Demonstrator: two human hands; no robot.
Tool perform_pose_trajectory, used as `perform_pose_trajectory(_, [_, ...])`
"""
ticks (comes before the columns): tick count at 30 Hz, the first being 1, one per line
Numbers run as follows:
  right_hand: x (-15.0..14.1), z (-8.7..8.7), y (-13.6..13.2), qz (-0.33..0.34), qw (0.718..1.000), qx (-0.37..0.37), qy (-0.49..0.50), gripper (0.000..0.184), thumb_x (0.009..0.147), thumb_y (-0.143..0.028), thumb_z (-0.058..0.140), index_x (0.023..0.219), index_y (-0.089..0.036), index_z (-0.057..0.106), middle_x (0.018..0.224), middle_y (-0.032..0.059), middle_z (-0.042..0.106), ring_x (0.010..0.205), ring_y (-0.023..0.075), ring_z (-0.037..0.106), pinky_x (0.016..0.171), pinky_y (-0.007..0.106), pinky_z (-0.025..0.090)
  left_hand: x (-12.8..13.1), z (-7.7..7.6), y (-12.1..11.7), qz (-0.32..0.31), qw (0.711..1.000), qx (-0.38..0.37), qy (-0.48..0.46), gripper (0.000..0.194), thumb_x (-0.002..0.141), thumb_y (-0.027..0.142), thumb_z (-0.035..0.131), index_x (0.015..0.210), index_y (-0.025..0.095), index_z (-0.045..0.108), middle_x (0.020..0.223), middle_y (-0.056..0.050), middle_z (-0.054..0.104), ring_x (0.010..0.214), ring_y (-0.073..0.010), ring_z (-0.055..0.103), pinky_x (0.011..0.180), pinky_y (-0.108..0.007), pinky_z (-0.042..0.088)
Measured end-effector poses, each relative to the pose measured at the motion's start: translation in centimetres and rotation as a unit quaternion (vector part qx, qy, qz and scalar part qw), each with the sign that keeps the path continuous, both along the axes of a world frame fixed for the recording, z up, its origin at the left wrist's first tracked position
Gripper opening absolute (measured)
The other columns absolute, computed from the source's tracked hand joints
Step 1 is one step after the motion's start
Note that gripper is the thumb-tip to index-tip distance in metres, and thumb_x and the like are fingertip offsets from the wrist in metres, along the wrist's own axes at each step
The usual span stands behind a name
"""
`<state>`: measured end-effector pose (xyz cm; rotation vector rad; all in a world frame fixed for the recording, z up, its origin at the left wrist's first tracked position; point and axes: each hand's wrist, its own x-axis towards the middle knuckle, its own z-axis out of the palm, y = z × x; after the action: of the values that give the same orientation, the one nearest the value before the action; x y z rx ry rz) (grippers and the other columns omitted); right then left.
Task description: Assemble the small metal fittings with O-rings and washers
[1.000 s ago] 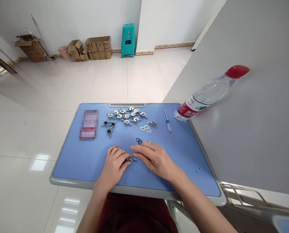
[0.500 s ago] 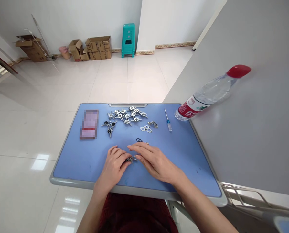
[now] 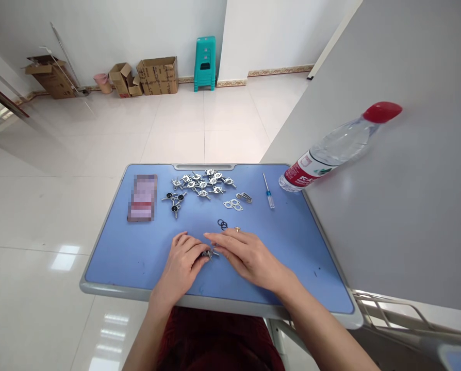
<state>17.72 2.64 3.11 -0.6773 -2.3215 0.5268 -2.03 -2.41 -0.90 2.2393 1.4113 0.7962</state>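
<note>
Near the front edge of the blue table, my left hand [image 3: 181,265] pinches a small metal fitting [image 3: 209,253] between thumb and fingers. A short stem pokes out of it to the right, and my left fingers cover much of the rest. My right hand [image 3: 249,257] reaches over from the right, thumb and fingertips close together just above the fitting. Whatever its fingertips hold is too small to make out. Just beyond this hand lie black rubber rings [image 3: 222,224] and a small brass-coloured piece [image 3: 237,229].
Several silvery fittings [image 3: 203,185] cluster at the back, with black-faced ones [image 3: 175,208] nearer. Flat metal plates [image 3: 233,205], bent metal pieces [image 3: 244,197] and a screwdriver [image 3: 269,199] lie to the right. A phone [image 3: 143,198] rests left; a water bottle [image 3: 311,167] stands at the right edge.
My right hand has dropped slightly, its thumb shifting a little closer to the fitting. More of the black rings and the brass-coloured piece shows. My left hand keeps its place.
</note>
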Motion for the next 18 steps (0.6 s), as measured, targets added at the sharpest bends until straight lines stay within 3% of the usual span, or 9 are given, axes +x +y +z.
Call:
perform_pose_trajectory(3, [-0.03,-0.18,0.1,-0.033,0.999,0.023,0.009,0.022,0.099,-0.024,0.047,0.117,-0.018,0.058,0.085,0.0063,0.069,0.065,0.0154,0.06,0.057,0.026,0.05,0.0,0.01,0.02,0.0,1.0,0.002,0.002,0.014,0.094,0.019,0.053,0.104,0.023,0.062,0.095,-0.001,0.065,0.094,-0.0182,0.058,0.105,-0.046,0.036])
perform_pose_trajectory(8, [-0.07,0.48,0.02,0.027,0.999,-0.02,0.016,0.028,0.1,-0.019,0.039,0.124,-0.019,0.054,0.102,0.0088,0.069,0.088,0.0182,0.064,0.071,0.029,0.053,-0.02,-0.07,0.04,0.001,1.0,0.01,0.005,0.014,0.094,0.02,0.054,0.105,0.023,0.062,0.097,-0.001,0.066,0.093,-0.0177,0.058,0.105,-0.045,0.037])
perform_pose_trajectory(13, [-0.65,-0.19,-0.02,-0.006,0.999,0.016,0.034,0.015,0.099,-0.023,0.046,0.103,-0.019,0.06,0.078,0.0035,0.067,0.066,0.0148,0.059,0.061,0.026,0.047,-0.05,-0.12,0.04,0.004,1.0,0.013,0.019,0.014,0.095,0.022,0.053,0.105,0.024,0.062,0.094,0.0,0.066,0.09,-0.0177,0.058,0.104,-0.046,0.038])
perform_pose_trajectory(18, [-0.34,-0.02,0.08,-0.041,0.997,0.013,0.071,0.012,0.098,-0.027,0.05,0.097,-0.02,0.06,0.075,0.0028,0.067,0.062,0.0138,0.057,0.061,0.025,0.046,-0.03,-0.03,0.06,0.001,1.0,0.005,0.017,0.014,0.094,0.022,0.053,0.105,0.024,0.062,0.094,-0.001,0.066,0.091,-0.0178,0.058,0.104,-0.046,0.037])
